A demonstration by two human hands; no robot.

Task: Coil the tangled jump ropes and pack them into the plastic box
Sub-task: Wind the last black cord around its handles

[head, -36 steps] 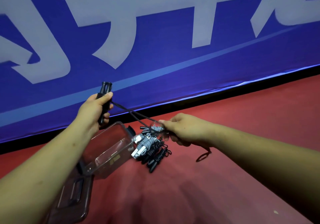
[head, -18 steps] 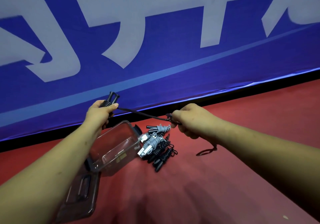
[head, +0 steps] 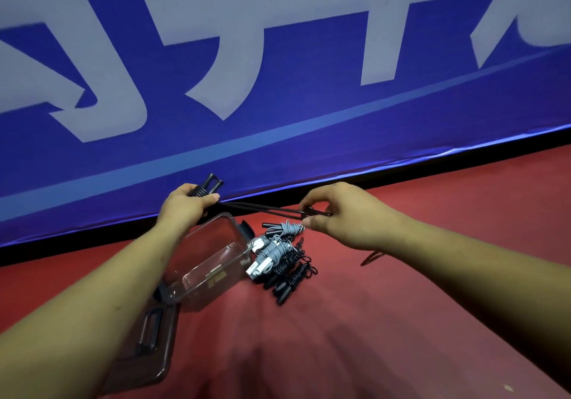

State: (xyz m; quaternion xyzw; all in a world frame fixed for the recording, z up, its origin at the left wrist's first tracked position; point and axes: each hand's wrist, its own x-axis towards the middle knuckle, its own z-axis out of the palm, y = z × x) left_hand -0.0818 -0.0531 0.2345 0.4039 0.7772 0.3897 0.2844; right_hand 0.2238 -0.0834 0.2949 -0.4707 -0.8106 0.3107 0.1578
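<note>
The blue banner (head: pixel 278 139) behind the work area carries large pale grey characters; they are cropped by the frame and cannot be read in full. A lighter blue stripe runs along its lower part, and the banner's glossy lower edge meets a black strip above the red floor (head: pixel 432 259), which has a matte, slightly textured surface.

The left hand (head: pixel 185 210) is closed around two black jump rope handles (head: pixel 208 186) held side by side; their slim, ribbed ends project upward past the fingers. Two strands of thin black rope (head: pixel 262 208) run taut from this hand to the right hand (head: pixel 340 216), which pinches the rope between thumb and forefinger. A short black loop (head: pixel 372 258) shows on the floor under the right wrist.

The plastic box (head: pixel 210 259) is clear, rectangular, with rounded corners, and lies tipped on the floor below the left hand. A small label is visible on its wall; its text is too small to read. A dark translucent lid (head: pixel 151 346) with a recessed handle lies flat on the floor, touching the box's near end.

Just right of the box, a pile of coiled ropes (head: pixel 284 259) rests on the floor: grey cord wound around white handles, and black cord wound around black handles, lying packed together.
</note>
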